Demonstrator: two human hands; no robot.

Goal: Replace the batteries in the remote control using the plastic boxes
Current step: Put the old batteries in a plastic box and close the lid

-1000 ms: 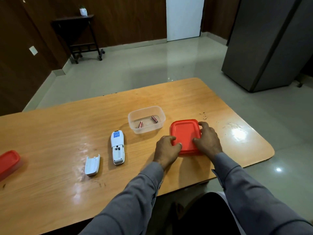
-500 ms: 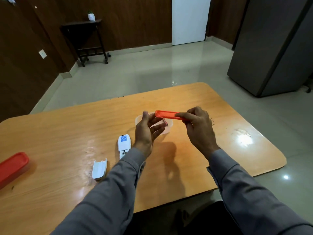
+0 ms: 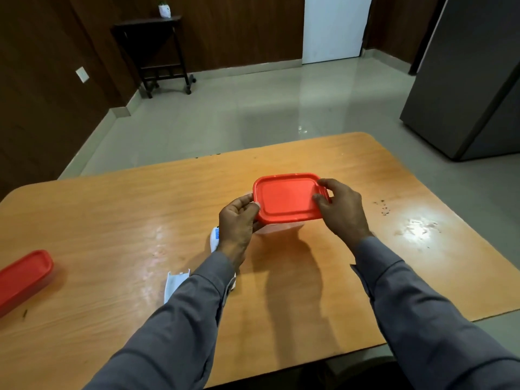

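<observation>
A red lid (image 3: 287, 198) lies flat over the clear plastic box (image 3: 281, 227), of which only a strip of the near wall shows below it. My left hand (image 3: 239, 223) grips the lid's left edge. My right hand (image 3: 342, 206) grips its right edge, thumb on top. The white remote (image 3: 215, 239) lies just left of the box, mostly hidden behind my left wrist. Its white battery cover (image 3: 176, 284) lies nearer me, partly under my left sleeve. The batteries in the box are hidden by the lid.
A second box with a red lid (image 3: 24, 275) sits at the table's (image 3: 112, 220) left edge. Dark specks (image 3: 382, 208) and a glare patch mark the table's right side. Beyond the table stand a dark cabinet (image 3: 472, 80) on the right and a small side table (image 3: 160, 52) at the back.
The lid lay on the table right of the open box, was lifted edge-on by both hands, and now lies flat over the box, hiding the two batteries.
</observation>
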